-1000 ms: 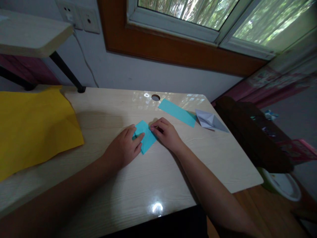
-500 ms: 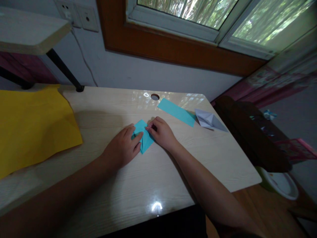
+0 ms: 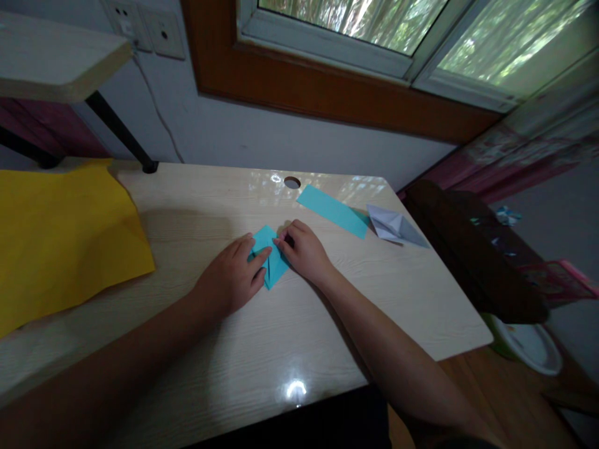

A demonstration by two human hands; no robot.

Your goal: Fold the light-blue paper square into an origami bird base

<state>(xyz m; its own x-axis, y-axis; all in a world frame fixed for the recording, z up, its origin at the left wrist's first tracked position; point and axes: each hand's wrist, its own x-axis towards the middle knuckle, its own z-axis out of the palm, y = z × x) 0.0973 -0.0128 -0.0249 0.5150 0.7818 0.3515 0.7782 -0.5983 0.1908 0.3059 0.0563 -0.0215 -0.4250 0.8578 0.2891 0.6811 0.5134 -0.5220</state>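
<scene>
Both hands flat on folded blue paper (image 3: 270, 262): L hand (image 3: 229, 277) fingers pressing it, R hand (image 3: 304, 252) fingers pinching its edge.

Both forearms are bare up to the frame's lower edge, with no sleeve, watch, ring or glove visible on the left hand (image 3: 230, 277) or the right hand (image 3: 305, 252), whose fingernails are short and unpainted.

A pale wood-grain desk (image 3: 262, 368) stood against a white wall (image 3: 262, 134) under a brown-framed window (image 3: 374, 25) showing greenery. Wall sockets (image 3: 145, 28) sat above its far left corner; daylight glared on the desk.
</scene>
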